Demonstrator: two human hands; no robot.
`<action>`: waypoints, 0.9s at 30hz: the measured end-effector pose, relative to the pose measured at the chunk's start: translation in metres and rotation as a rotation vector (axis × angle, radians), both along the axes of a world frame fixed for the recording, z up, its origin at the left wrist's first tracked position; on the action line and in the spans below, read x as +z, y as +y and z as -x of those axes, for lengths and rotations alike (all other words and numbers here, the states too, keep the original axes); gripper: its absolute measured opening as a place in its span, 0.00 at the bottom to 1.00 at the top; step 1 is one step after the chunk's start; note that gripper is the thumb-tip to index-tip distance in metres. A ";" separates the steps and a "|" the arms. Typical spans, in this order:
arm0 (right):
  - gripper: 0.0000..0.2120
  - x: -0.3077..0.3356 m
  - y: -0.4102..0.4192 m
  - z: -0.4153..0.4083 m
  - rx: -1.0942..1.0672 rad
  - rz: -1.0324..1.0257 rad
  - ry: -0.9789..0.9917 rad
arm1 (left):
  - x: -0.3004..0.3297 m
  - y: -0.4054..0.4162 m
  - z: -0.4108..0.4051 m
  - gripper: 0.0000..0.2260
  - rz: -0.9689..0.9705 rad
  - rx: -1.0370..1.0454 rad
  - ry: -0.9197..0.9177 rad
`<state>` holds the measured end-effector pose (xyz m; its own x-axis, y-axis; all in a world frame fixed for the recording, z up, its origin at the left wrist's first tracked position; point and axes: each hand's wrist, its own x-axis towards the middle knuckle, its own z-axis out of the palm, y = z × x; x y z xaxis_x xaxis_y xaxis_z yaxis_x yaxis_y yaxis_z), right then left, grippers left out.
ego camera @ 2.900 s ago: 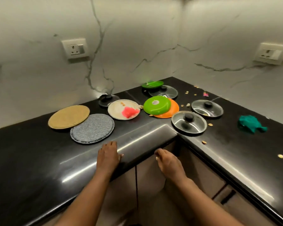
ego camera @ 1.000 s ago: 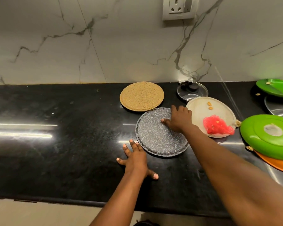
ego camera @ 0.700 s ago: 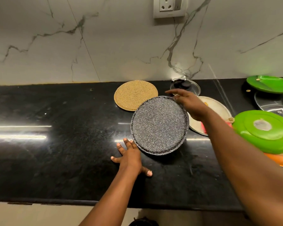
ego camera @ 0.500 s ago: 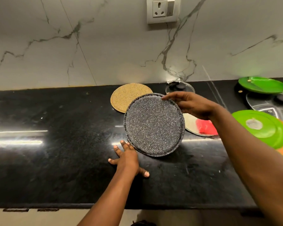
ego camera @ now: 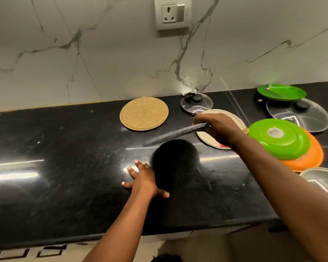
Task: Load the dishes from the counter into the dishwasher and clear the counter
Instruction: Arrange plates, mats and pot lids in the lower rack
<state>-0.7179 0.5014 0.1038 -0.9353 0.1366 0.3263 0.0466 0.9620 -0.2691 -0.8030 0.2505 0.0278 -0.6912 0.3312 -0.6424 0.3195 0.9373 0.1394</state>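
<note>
counter (ego camera: pixel 64 167) — glossy black stone | wall (ego camera: pixel 102 53) — polished marble | tan mat (ego camera: pixel 144 113) rough woven

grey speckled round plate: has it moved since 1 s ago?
Yes. The grey speckled round plate lay flat on the counter beside the tan round mat; now the right hand holds it lifted, edge-on, above its shadow.

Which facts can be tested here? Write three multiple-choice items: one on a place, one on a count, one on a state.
1. Where does the tan mat lie?
A. by the wall
B. on the green plate
C. under the left hand

2. How many green plates show?
A. one
B. two
C. four

3. How is the grey speckled plate held?
A. flat on the counter
B. lifted, edge-on, gripped by the right hand
C. pinned by the left hand

Key: 1 A, it sits near the marble wall; 2 B, one upside-down plate, one farther back; 3 B, its shadow falls on the counter.
</note>
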 end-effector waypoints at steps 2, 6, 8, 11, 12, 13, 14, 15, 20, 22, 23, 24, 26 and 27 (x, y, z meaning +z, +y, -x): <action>0.10 -0.004 -0.007 -0.018 -0.077 0.129 0.065 | 0.000 -0.001 0.000 0.64 -0.004 -0.003 0.001; 0.10 -0.017 -0.036 -0.057 -0.256 0.466 0.265 | 0.002 -0.001 0.000 0.65 -0.008 -0.016 0.013; 0.09 -0.026 -0.056 -0.075 -0.322 0.578 0.326 | 0.003 -0.002 -0.001 0.65 -0.015 -0.033 0.023; 0.10 -0.031 -0.090 -0.108 -0.429 0.664 0.411 | 0.004 -0.004 -0.002 0.66 -0.048 -0.035 0.044; 0.10 -0.032 -0.101 -0.119 -0.471 0.667 0.417 | 0.006 -0.006 -0.003 0.66 -0.059 -0.035 0.046; 0.09 -0.034 -0.115 -0.132 -0.517 0.676 0.419 | 0.007 -0.008 -0.005 0.66 -0.074 -0.042 0.050; 0.09 -0.036 -0.127 -0.144 -0.565 0.683 0.413 | 0.007 -0.011 -0.007 0.65 -0.095 -0.049 0.063; 0.09 -0.037 -0.140 -0.155 -0.612 0.688 0.411 | 0.006 -0.015 -0.008 0.63 -0.120 -0.053 0.085; 0.07 -0.037 -0.226 -0.217 -0.776 0.655 0.509 | -0.006 -0.034 -0.039 0.35 -0.320 -0.199 0.279; 0.08 -0.042 -0.263 -0.240 -0.833 0.655 0.524 | -0.016 -0.048 -0.066 0.20 -0.416 -0.361 0.441; 0.08 -0.046 -0.282 -0.253 -0.868 0.647 0.529 | -0.024 -0.057 -0.084 0.15 -0.479 -0.455 0.534; 0.08 -0.052 -0.299 -0.264 -0.903 0.643 0.535 | -0.031 -0.066 -0.101 0.12 -0.546 -0.534 0.598; 0.11 -0.064 -0.332 -0.287 -0.988 0.636 0.539 | -0.041 -0.087 -0.137 0.14 -0.643 -0.659 0.649; 0.11 -0.071 -0.347 -0.299 -1.036 0.638 0.538 | -0.045 -0.097 -0.152 0.16 -0.682 -0.723 0.661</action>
<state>-0.4192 0.1540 0.0332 -0.0828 0.9689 0.2333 0.4226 0.2461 -0.8723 -0.6506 0.1539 -0.0173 -0.3345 0.9146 0.2274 0.9401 0.3068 0.1487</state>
